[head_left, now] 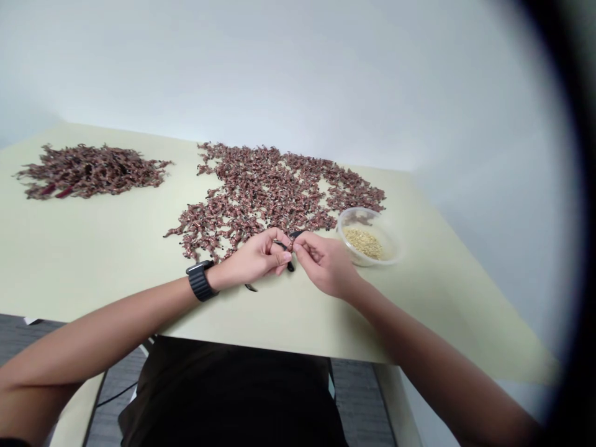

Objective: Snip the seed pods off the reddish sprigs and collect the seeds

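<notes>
My left hand (254, 257) and my right hand (323, 264) meet above the pale green table (116, 267). Their fingertips pinch a small dark dried pod (284, 246) from either side, and its exact shape is partly hidden by my fingers. A black sliver (290, 266) hangs just below my left fingers. Another dark fragment (251, 287) lies on the table under my left hand. A wide, single-layer spread of reddish-brown dried pods (261, 192) reaches almost to my left hand.
A heaped pile of the same dried pods (88, 172) lies at the far left of the table. A clear plastic bowl (367, 236) holding pale seeds (364, 243) stands beyond my right hand. A black band watch (201, 280) circles my left wrist. The table's near edge runs in front of my dark shirt.
</notes>
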`<state>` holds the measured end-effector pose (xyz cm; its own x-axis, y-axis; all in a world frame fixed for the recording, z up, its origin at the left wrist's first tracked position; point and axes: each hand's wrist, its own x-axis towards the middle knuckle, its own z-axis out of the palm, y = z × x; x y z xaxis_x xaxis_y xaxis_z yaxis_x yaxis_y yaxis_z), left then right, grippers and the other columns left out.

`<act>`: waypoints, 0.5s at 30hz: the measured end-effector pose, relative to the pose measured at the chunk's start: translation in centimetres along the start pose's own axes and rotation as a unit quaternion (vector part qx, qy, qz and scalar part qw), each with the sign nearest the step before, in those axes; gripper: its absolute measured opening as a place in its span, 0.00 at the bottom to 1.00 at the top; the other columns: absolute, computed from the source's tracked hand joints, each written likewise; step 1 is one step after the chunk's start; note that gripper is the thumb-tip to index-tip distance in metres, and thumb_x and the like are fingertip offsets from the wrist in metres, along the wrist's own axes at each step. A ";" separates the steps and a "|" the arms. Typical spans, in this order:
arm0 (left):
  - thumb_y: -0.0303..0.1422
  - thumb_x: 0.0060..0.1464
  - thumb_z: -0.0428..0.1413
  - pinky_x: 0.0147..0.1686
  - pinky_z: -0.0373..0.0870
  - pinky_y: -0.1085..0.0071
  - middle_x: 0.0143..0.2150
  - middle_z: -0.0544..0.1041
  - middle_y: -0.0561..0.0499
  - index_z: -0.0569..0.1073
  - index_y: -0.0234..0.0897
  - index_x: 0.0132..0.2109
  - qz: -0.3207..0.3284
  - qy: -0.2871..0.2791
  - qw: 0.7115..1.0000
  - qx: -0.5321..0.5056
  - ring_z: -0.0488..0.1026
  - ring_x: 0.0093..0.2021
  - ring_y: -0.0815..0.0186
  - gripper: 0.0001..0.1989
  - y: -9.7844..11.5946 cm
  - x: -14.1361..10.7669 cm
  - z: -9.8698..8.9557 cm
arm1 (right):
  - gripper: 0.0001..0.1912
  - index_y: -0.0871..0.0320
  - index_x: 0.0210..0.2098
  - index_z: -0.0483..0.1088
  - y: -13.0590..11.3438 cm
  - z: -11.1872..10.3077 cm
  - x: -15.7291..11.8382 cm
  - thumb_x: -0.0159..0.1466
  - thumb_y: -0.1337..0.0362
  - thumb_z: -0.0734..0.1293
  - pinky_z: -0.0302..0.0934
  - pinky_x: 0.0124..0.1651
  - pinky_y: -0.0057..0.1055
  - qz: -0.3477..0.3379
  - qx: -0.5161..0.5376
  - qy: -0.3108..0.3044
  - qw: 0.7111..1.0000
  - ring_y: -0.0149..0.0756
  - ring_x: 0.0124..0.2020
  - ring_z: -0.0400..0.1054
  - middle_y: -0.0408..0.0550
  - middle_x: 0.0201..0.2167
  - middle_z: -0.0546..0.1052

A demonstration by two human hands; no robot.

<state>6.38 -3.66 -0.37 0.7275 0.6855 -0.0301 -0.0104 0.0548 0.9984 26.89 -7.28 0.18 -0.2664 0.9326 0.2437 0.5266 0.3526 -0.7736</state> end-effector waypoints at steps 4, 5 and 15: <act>0.41 0.64 0.57 0.25 0.56 0.77 0.24 0.71 0.58 0.62 0.36 0.49 0.027 0.019 0.997 0.075 0.59 0.23 0.74 0.16 -0.1 -0.2 0.0 | 0.10 0.55 0.32 0.66 -0.1 0.0 0.4 0.66 0.57 0.66 0.41 0.20 0.25 0.175 0.273 -0.064 0.944 0.26 0.18 0.45 0.35 0.18 0.56; 0.40 0.64 0.57 0.26 0.57 0.77 0.25 0.71 0.58 0.62 0.36 0.49 0.032 0.025 0.994 0.101 0.60 0.24 0.73 0.16 0.0 -0.2 0.0 | 0.10 0.55 0.32 0.66 -0.1 0.0 0.6 0.65 0.57 0.67 0.38 0.18 0.25 0.216 0.339 -0.088 0.912 0.25 0.17 0.41 0.34 0.18 0.54; 0.44 0.63 0.58 0.21 0.49 0.78 0.23 0.70 0.58 0.63 0.35 0.48 0.001 0.004 1.000 -0.008 0.55 0.19 0.76 0.19 0.2 0.0 0.1 | 0.11 0.56 0.35 0.68 0.9 -0.2 0.4 0.70 0.56 0.64 0.48 0.27 0.29 0.015 0.042 -0.019 0.999 0.28 0.22 0.54 0.39 0.22 0.65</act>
<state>6.46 -3.69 -0.14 0.7219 0.6913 -0.0295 -0.0219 0.0654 0.9976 27.41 -6.61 -0.29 -0.2820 0.9387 0.1982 0.4651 0.3144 -0.8275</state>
